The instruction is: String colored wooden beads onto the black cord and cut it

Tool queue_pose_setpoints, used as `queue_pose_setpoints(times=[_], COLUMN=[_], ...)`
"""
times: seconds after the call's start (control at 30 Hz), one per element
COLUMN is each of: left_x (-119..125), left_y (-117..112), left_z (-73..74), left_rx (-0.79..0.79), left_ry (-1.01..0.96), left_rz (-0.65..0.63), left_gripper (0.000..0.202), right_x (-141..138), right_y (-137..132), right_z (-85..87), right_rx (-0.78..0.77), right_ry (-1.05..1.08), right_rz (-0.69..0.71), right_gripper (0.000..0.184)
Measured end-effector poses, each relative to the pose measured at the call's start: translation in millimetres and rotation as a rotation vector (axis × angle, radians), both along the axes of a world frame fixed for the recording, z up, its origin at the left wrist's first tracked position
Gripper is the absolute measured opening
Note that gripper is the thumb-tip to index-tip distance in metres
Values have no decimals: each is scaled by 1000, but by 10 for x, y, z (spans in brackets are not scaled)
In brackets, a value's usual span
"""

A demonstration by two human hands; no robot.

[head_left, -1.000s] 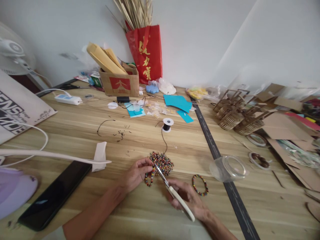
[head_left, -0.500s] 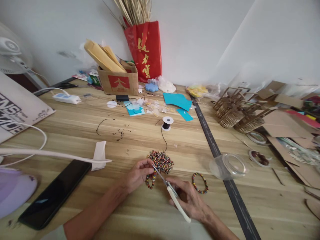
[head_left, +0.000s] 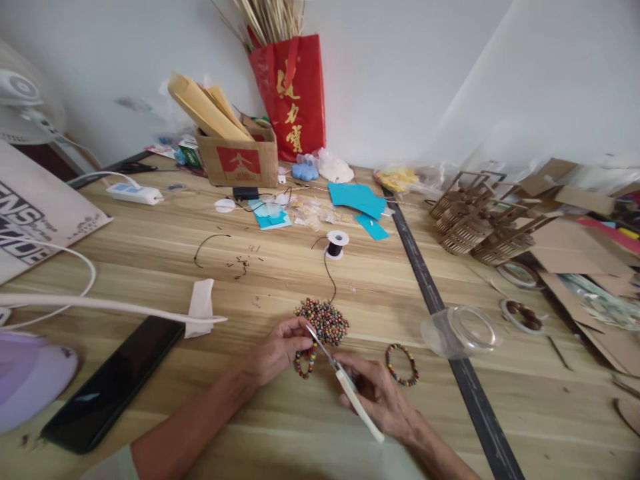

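Between the fingertips of my left hand (head_left: 283, 347) is a bracelet of small coloured beads (head_left: 306, 368), which hangs below the fingers. My right hand (head_left: 377, 393) grips a pair of scissors with white handles (head_left: 357, 405). Their blades point up and left, and the tips meet the left fingertips at the top of the bracelet; whether thread lies between them is too small to tell. Just behind the hands lies a pile of multicoloured beads (head_left: 324, 321). A second beaded bracelet (head_left: 402, 365) rests on the table to the right of my right hand.
A spool of black cord (head_left: 337, 245) stands beyond the beads, its loose end trailing to them. On the right lies a clear plastic jar (head_left: 461, 332). A black phone (head_left: 115, 383) and a white cable (head_left: 125, 308) are at left. Small woven baskets (head_left: 465, 230) sit at the right rear.
Both hands keep nearly the same pose, with the scissor tips still at the left fingertips. The whole view has shifted slightly.
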State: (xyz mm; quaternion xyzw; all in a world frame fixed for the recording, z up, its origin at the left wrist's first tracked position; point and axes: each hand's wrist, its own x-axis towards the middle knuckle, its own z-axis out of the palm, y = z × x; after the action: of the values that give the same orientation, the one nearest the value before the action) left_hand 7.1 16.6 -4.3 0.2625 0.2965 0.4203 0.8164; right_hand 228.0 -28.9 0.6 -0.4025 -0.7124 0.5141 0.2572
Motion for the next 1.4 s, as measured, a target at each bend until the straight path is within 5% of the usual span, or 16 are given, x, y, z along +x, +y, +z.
queue_pose_setpoints(times=[0.33,0.63,1.4], left_x=[-4,-2,-5], left_y=[-3,-12,-10], left_z=[-12,-10,-9], left_rx=[18,27,27], left_ry=[25,24,35], left_rz=[-9,-33,-31], left_gripper=[28,27,27], right_x=[-36,-50,-72], right_y=[-7,-23,-61], right_z=[146,103,89], right_rx=[211,286,228], right_ry=[-130,-194,-121], right_rz=[39,46,49], right_gripper=[40,35,37])
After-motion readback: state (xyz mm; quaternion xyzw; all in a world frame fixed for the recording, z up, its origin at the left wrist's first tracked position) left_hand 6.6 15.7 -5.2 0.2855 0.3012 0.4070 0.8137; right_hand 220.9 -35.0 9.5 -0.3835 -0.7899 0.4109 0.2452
